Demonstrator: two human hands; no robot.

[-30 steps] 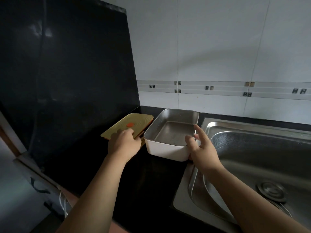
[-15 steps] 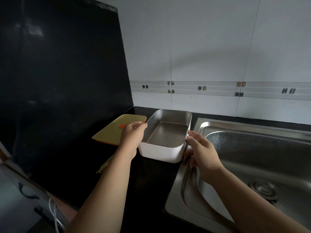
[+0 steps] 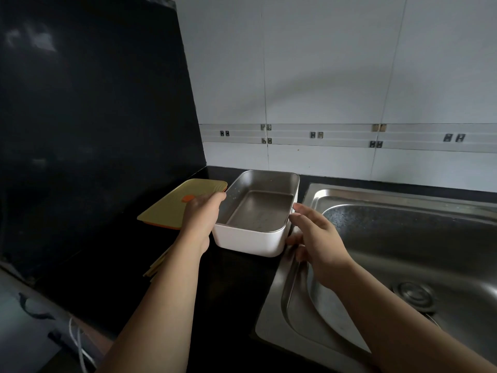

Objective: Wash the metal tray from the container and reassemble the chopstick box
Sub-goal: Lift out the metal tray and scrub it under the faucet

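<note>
Steel tray (image 3: 259,203) sits inside white container (image 3: 248,239) on black counter (image 3: 231,286), lid (image 3: 183,201) at 9 o'clock; left hand (image 3: 201,214) now clamped on left rim, right hand (image 3: 316,238) spread beside right wall, contact unclear.

You've got white wall tiles (image 3: 322,76) w/ a grey trim strip (image 3: 349,134), glossy black panel (image 3: 94,117) left, dim light, black counter (image 3: 236,286).

Dim, soft daylight; wide-angle bending at edges, dull glare on the sink (image 3: 403,211).
</note>
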